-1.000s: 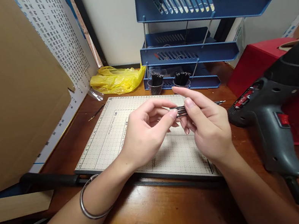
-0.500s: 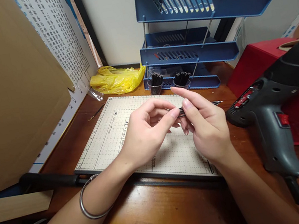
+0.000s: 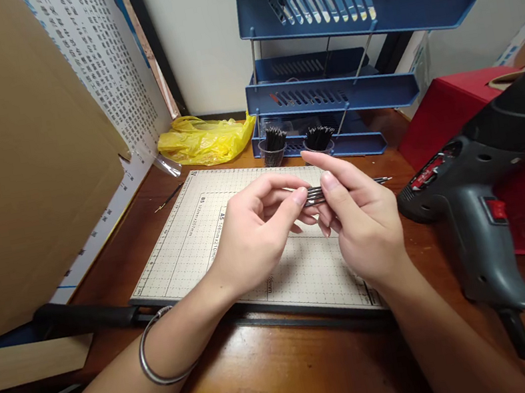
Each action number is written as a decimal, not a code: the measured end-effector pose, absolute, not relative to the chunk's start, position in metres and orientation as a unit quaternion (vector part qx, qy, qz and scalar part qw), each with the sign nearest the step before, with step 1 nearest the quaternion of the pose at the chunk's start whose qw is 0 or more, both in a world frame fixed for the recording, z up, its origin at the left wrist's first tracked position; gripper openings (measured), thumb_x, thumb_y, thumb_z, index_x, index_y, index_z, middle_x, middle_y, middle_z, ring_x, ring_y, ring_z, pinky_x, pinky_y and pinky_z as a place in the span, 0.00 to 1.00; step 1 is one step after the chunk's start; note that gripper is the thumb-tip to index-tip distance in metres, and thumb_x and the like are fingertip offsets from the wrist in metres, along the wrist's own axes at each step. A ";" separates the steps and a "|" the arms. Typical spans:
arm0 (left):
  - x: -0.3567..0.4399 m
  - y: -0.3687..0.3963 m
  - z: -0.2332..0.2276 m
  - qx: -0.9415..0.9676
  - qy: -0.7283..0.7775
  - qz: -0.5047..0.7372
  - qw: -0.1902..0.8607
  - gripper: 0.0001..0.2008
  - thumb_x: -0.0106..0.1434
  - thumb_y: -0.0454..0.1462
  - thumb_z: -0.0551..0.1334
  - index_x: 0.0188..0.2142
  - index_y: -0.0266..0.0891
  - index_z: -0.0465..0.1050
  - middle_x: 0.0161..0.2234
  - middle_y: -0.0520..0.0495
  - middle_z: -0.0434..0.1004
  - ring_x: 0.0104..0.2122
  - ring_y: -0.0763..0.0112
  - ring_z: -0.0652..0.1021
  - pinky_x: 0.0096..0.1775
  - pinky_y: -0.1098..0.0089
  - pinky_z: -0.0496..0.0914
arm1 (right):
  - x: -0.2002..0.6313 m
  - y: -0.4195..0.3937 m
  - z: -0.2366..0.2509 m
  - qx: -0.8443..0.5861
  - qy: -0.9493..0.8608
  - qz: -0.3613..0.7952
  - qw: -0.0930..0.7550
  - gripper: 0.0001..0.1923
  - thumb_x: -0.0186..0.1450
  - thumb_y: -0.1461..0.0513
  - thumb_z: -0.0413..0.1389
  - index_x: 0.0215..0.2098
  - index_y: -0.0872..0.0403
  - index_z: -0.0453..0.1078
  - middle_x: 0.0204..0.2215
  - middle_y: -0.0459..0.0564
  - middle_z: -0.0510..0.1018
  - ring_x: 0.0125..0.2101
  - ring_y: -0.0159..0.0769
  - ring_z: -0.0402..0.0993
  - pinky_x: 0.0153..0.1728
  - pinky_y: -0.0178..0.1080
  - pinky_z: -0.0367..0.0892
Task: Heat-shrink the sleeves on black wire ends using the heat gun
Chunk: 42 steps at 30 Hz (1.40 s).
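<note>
A small bundle of thin black sticks with silvery tips (image 3: 314,196) lies crosswise between my hands, above the gridded paper cutter board (image 3: 183,237). My left hand (image 3: 261,230) pinches the bundle's left end between thumb and fingers. My right hand (image 3: 365,219) grips the other side with thumb and curled fingers, its index finger stretched out along the top. Bright pointed tips stick out past the right hand. Two clear cups (image 3: 273,152) filled with similar black sticks stand behind the board; the right-hand cup (image 3: 318,142) is partly covered by my index finger.
A heat gun (image 3: 479,212) stands at the right, before a red box (image 3: 435,108). Blue tiered trays (image 3: 333,92) and a yellow plastic bag (image 3: 206,137) are at the back. The cutter's black handle (image 3: 85,316) extends left. A cardboard panel (image 3: 14,145) rises at left.
My left thumb and fingertips have shifted slightly left along the bundle, so more of the sticks shows between the hands. My right hand stays almost still.
</note>
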<state>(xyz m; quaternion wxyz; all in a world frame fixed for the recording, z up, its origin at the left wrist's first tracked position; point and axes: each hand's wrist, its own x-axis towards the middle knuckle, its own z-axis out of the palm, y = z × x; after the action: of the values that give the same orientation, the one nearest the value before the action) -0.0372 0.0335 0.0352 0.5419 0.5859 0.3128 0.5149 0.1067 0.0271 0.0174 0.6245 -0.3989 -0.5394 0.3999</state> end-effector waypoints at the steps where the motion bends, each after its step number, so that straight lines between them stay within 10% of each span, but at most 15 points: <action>1: -0.037 0.034 0.035 0.582 0.318 0.516 0.542 0.05 0.68 0.36 0.65 0.41 0.36 0.75 0.28 0.52 0.82 0.29 0.75 0.83 0.31 0.78 0.76 | 0.107 0.028 0.018 -0.400 -0.533 0.403 0.626 0.15 0.71 0.53 0.56 0.54 0.44 0.76 0.19 0.40 0.61 0.18 0.28 0.58 0.18 0.33 0.61; 16: -0.041 0.031 0.036 0.612 0.273 0.490 0.557 0.07 0.71 0.38 0.63 0.38 0.37 0.75 0.32 0.49 0.83 0.31 0.74 0.81 0.33 0.75 0.75 | 0.117 0.030 0.026 -0.342 -0.454 0.547 0.615 0.13 0.69 0.57 0.59 0.51 0.45 0.78 0.12 0.35 0.57 0.13 0.25 0.50 0.16 0.33 0.57; 42: -0.041 0.038 0.038 0.565 0.391 0.547 0.478 0.12 0.65 0.43 0.69 0.38 0.36 0.74 0.32 0.46 0.86 0.28 0.69 0.84 0.26 0.75 0.74 | 0.112 0.033 0.026 -0.412 -0.443 0.431 0.669 0.24 0.66 0.54 0.61 0.59 0.42 0.65 0.19 0.37 0.63 0.16 0.29 0.57 0.16 0.35 0.57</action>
<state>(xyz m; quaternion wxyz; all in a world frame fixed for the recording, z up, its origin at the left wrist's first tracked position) -0.0411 0.0377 0.0380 0.4780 0.5652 0.3912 0.5469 0.1118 0.0330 0.0262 0.6692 -0.4123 -0.4431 0.4311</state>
